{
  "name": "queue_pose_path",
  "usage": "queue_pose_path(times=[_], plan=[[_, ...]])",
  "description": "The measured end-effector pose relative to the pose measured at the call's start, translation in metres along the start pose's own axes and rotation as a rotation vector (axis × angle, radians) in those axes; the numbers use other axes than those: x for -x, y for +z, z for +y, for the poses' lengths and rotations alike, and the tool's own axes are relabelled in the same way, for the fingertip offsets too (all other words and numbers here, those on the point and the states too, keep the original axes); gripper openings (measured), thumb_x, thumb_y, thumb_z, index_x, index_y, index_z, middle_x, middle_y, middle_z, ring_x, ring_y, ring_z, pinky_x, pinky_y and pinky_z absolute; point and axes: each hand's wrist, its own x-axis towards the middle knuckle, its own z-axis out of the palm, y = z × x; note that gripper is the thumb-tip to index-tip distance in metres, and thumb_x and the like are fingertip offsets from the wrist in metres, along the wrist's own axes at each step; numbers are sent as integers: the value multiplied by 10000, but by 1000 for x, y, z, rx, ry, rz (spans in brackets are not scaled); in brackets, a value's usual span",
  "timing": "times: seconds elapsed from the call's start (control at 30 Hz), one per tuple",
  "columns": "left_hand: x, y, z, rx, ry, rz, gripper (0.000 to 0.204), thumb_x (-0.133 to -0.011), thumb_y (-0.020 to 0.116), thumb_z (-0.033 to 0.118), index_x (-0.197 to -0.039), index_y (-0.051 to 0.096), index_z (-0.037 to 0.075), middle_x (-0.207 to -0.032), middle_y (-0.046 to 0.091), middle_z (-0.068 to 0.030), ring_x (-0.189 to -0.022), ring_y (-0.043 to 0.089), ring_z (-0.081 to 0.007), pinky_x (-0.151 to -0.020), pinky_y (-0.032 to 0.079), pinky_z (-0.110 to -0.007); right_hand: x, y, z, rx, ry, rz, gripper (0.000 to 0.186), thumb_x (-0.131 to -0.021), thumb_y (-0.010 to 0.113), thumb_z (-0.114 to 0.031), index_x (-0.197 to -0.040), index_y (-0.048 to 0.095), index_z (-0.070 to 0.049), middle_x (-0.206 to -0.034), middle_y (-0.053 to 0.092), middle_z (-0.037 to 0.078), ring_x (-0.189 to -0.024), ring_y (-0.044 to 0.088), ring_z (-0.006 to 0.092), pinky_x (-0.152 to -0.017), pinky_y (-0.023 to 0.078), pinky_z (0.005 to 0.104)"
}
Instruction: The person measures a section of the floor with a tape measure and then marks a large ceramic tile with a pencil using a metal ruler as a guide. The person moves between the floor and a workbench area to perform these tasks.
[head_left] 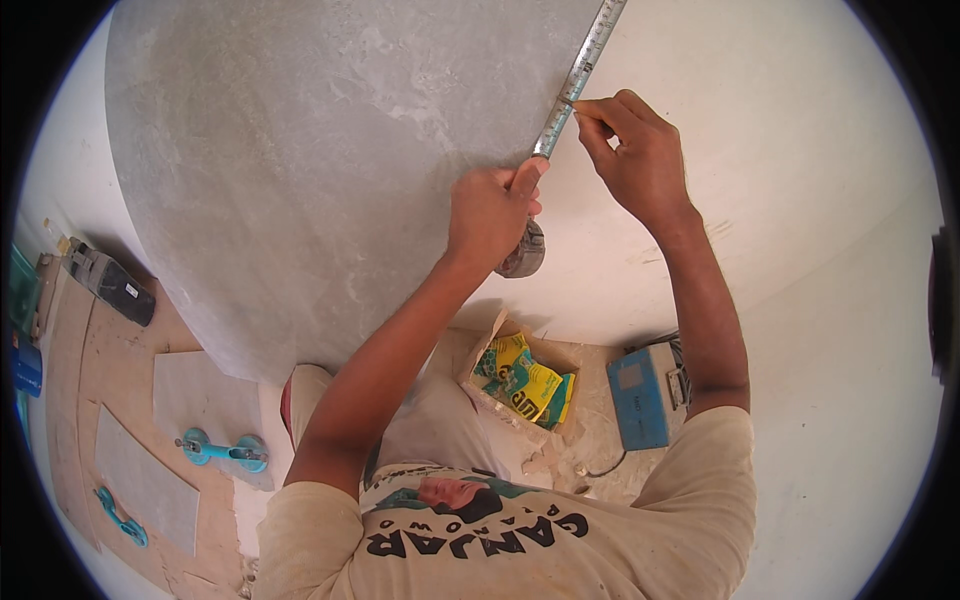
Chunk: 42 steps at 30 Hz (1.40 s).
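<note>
My left hand (490,212) is closed around the lower end of a tape measure's blade (578,80). Below that hand hangs the tape measure's round dark case (526,252). The silver blade runs up and to the right, along the right edge of a large grey panel (300,150). My right hand (632,150) pinches a short, thin, pointed stick (572,103) between thumb and fingers. Its tip meets the blade's right edge; its exact kind is too small to tell.
A white wall (800,150) rises at right. Below stand a cardboard box (490,400) with yellow-green packets and a blue metal box (640,400). Turquoise suction lifters (225,450) and cut grey tile pieces (145,480) lie at lower left, near a dark power tool (108,282).
</note>
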Motion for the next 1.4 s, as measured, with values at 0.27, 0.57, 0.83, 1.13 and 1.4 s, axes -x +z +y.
queue_pose_path(times=[0.27, 0.57, 0.83, 1.13, 1.4], plan=[[-1, 3, -4, 70, 13, 26, 488, -912, 625, 409, -722, 684, -37, -592, 640, -96, -488, 557, -124, -518, 473, -306, -1, 1, 0, -9, 18, -15, 128, -834, 697, -27, -960, 704, -51, -723, 591, 18, -575, 538, 107, -496, 439, 264], [-2, -1, 1, 33, -6, -25, 495, -916, 617, 408, -732, 680, -47, -595, 637, -103, -522, 575, -135, -568, 489, -312, -2, 1, -4, -17, 55, -23, 100, -816, 682, -36, -915, 686, -43, -724, 600, 43, -571, 578, 171, -513, 483, 301], [-3, 6, -6, 93, -3, -19, 486, -918, 639, 408, -753, 680, -47, -621, 655, -84, -545, 602, -113, -541, 490, -268, -1, 2, -4, 35, 9, -16, 80, -812, 673, -46, -893, 670, -48, -720, 588, 58, -564, 583, 211, -511, 488, 320], [-3, 8, -5, 53, 56, 33, 498, -913, 636, 415, -722, 674, -43, -597, 649, -92, -527, 609, -123, -536, 496, -276, -5, 1, 2, 72, -31, -58, 96, -849, 673, -69, -941, 682, -43, -778, 623, 66, -634, 628, 204, -578, 518, 321], [-3, 8, -3, 37, 25, 34, 497, -912, 654, 413, -715, 670, -43, -605, 649, -92, -536, 612, -120, -538, 501, -266, -3, 1, 10, 24, -68, -3, 77, -855, 629, -110, -859, 670, -45, -727, 573, 91, -575, 581, 275, -522, 490, 391]])
